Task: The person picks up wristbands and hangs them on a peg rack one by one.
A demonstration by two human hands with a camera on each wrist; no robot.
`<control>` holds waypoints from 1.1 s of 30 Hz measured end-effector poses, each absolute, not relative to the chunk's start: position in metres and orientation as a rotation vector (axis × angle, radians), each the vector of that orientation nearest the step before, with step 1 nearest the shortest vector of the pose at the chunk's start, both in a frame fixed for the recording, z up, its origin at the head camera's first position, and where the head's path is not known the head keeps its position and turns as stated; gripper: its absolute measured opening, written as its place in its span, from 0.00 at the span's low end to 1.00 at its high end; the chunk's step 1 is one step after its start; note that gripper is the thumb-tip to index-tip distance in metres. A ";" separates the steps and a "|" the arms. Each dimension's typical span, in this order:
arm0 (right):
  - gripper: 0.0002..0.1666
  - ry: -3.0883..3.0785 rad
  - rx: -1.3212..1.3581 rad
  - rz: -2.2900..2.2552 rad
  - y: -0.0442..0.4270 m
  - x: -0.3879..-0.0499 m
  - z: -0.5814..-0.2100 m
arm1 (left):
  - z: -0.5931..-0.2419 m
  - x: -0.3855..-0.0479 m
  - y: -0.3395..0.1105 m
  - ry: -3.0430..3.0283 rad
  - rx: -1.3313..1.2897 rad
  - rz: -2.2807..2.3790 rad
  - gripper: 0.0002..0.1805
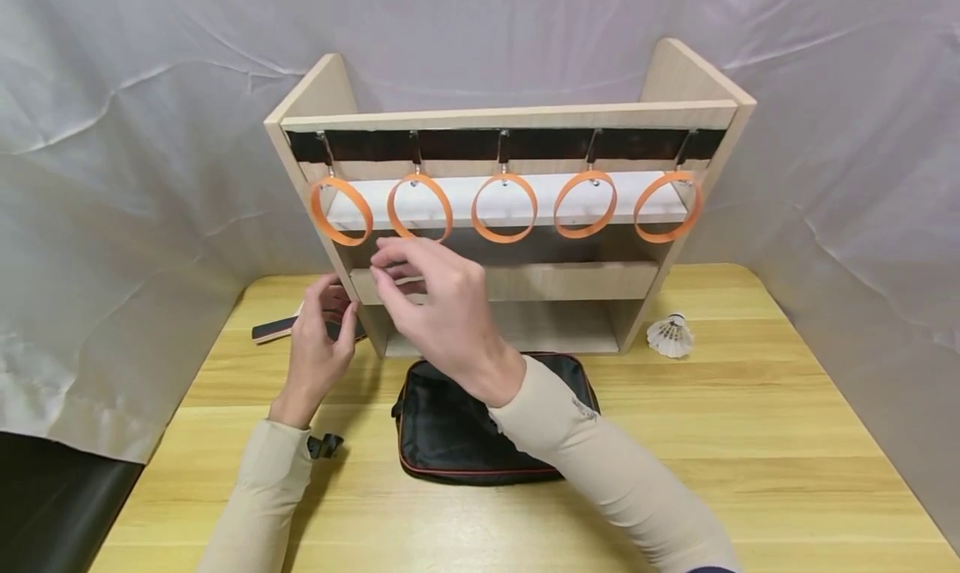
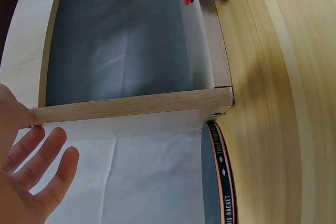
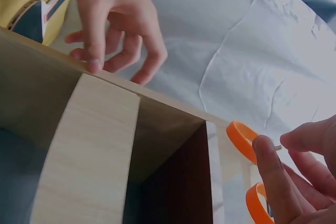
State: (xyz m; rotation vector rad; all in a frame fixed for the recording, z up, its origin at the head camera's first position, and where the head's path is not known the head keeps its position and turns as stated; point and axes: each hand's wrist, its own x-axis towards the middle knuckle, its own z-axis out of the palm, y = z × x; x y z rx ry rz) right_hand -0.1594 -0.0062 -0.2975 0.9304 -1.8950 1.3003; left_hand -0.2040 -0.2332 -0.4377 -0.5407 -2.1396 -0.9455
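Note:
A pale wooden shelf unit (image 1: 510, 281) stands on the table, with orange rings (image 1: 504, 238) hanging in a row from metal hooks along a black strip. My right hand (image 1: 442, 306) is raised in front of it, just below the second ring from the left. Its fingers bend loosely, with a gap between thumb and index fingertip and nothing seen held. The right wrist view shows two rings (image 3: 240, 142) beside these fingers. My left hand (image 1: 322, 339) touches the front edge of the unit's left side panel (image 2: 131, 103), its other fingers relaxed outside the panel.
A table tennis racket (image 2: 212, 174) lies against the unit's left side. In front of the unit lies a black zipped case (image 1: 450, 439) with red piping. A shuttlecock (image 1: 671, 336) sits on the right. Near my left wrist is a small black item (image 1: 324, 446).

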 end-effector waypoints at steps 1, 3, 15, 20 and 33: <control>0.04 -1.895 0.932 1.297 -0.004 -0.158 -0.300 | -0.438 -0.204 -0.233 -2.137 -0.538 -0.940 0.25; 0.04 -1.899 0.935 1.291 0.000 -0.156 -0.305 | -0.438 -0.204 -0.233 -2.134 -0.536 -0.935 0.25; 0.06 -1.921 0.918 1.242 0.031 -0.147 -0.330 | -0.437 -0.206 -0.231 -2.150 -0.543 -0.948 0.25; 0.07 -1.928 0.887 1.228 0.048 -0.146 -0.338 | -0.437 -0.205 -0.231 -2.146 -0.545 -0.959 0.25; 0.25 -2.009 0.759 1.290 0.082 -0.139 -0.351 | -0.439 -0.204 -0.232 -2.140 -0.532 -0.947 0.25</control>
